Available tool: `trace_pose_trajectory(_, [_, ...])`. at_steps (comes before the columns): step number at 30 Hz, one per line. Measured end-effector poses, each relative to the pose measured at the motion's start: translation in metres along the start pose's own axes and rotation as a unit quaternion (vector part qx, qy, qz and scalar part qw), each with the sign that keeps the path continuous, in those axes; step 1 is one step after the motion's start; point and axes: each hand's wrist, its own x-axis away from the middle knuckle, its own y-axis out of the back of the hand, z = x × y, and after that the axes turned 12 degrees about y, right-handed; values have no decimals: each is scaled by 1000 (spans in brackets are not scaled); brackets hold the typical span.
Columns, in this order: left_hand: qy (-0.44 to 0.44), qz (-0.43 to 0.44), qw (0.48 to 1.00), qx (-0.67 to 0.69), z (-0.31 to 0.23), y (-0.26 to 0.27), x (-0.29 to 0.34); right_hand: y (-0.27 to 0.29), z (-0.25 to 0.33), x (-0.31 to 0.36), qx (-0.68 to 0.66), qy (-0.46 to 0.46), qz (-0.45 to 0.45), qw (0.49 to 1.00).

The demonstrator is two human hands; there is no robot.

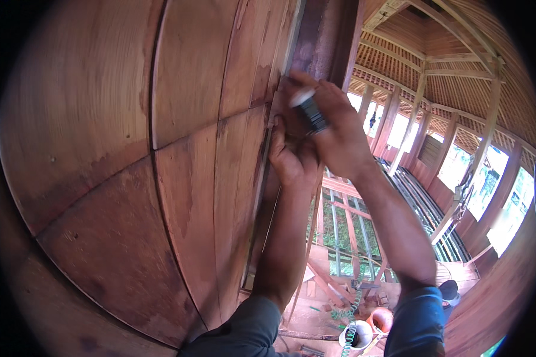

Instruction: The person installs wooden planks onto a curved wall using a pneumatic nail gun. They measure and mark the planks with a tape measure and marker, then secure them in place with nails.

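Okay, right hand (342, 128), motion-blurred, is curled around a small dark object with a pale end (311, 114); exact kind can't be told. Object sits up by the edge of the wooden panel wall (190, 65), beside the dark reddish frame (330, 41). Pale stripes or marks on its dark side, possibly a label, too smeared to read. Left hand (296, 162) is just below, partly open, thumb raised near the panel edge; can't tell if it pinches anything, fingers partly hidden. Panels show seams, darker stains and small spots. Lower down: white bucket (356, 336) next to an orange bucket (380, 321), green coiled hose (357, 297) by the white one. Another person's dark cap (449, 290) shows at right, past the blue right sleeve (415, 324). Behind: slatted roof (518, 83) on wooden posts, long dark bars (426, 199) below bright window openings.
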Motion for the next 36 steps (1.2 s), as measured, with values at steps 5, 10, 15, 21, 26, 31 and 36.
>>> trace_pose_trajectory(5, [-38, 16, 999, -19, -4, 8, 1, 11, -3, -39, -487, 111, -422, 757])
trace_pose_trajectory(10, [27, -22, 999, -18, -1, 20, 9, -20, -2, -56, -419, -83, -415, 803])
trace_pose_trajectory(15, [27, -46, 998, 19, 2, 29, 9, -21, -29, -65, -198, -120, -296, 927])
trace_pose_trajectory(21, [47, 14, 999, 8, 2, 37, 14, -32, -27, -31, -35, -97, -119, 987])
trace_pose_trajectory(26, [13, -39, 998, -37, -1, 31, 14, -32, -17, -55, -283, -129, -348, 885])
trace_pose_trajectory(31, [-28, -60, 997, -31, -1, 24, 15, -12, -16, -63, -509, 104, -501, 692])
trace_pose_trajectory(36, [20, -50, 998, -39, -3, 41, 7, -78, -21, -71, -409, -13, -486, 772])
